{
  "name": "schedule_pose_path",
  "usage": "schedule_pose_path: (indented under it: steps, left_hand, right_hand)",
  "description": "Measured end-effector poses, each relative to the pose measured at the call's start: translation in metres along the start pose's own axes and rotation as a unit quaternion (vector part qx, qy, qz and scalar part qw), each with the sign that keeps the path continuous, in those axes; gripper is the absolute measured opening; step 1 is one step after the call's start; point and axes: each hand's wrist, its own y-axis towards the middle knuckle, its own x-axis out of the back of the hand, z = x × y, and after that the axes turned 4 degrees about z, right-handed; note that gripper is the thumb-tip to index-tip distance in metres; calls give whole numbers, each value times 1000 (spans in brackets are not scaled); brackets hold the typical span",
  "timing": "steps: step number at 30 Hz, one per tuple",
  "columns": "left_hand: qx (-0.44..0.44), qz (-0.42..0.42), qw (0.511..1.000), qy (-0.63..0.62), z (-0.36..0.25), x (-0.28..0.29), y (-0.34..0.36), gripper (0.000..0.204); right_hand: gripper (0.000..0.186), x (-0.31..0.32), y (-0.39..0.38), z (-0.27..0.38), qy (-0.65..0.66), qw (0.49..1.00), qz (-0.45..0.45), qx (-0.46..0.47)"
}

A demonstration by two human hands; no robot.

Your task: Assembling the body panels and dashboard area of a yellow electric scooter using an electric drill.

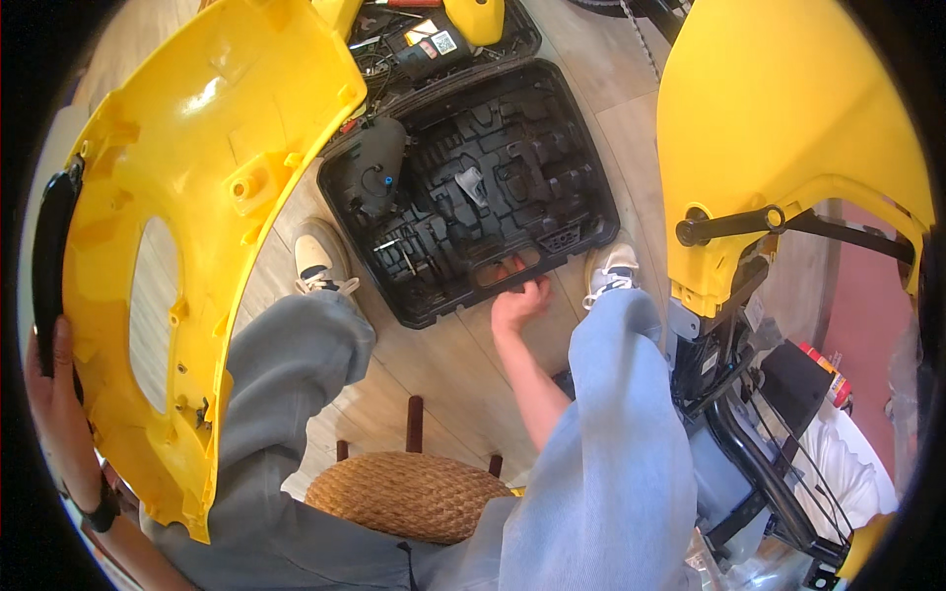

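My left hand (61, 394) grips the left edge of a large yellow plastic panel (207, 118) with a black strip (51, 256) along that edge; the panel stands tilted beside my left leg. My right hand (524, 300) has its fingers hooked through the handle at the near edge of an open black tool case (581, 167) on the floor between my shoes. The case shows mostly empty molded slots, with a few small tools (396, 256) and a grey piece (471, 185) inside.
Behind the case lies another tray (507, 39) with tools and a yellow part (475, 18). At right stands a vehicle frame (749, 473) with a yellow body panel (788, 98), cables, plastic bags and a white bundle (838, 453). A woven stool (404, 492) is beneath me.
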Motion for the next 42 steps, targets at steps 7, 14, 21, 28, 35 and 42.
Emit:
schedule_pose_path:
  steps: [7,14,21,28,35,42]
  left_hand:
    - [-40,20,996,79,-66,4,-22,59]
    - [-27,25,995,89,-89,1,-25,53]
    - [-112,73,988,-73,-129,-1,-27,32]
    - [-96,94,990,-48,-122,10,-30,35]
    - [-134,113,975,-138,-129,16,-37,29]
    - [-201,131,915,-324,-129,40,-56,22]
  right_hand:
    - [37,8,-2,7,-26,999,28,22]
    - [20,-2,14,11,39,999,-26,14]
    - [19,51,-67,-1,-7,990,134,-44]
    - [24,64,-2,98,344,859,319,-206]
    - [47,176,-45,138,642,383,490,-448]
    - [51,272,-109,146,627,397,582,-332]
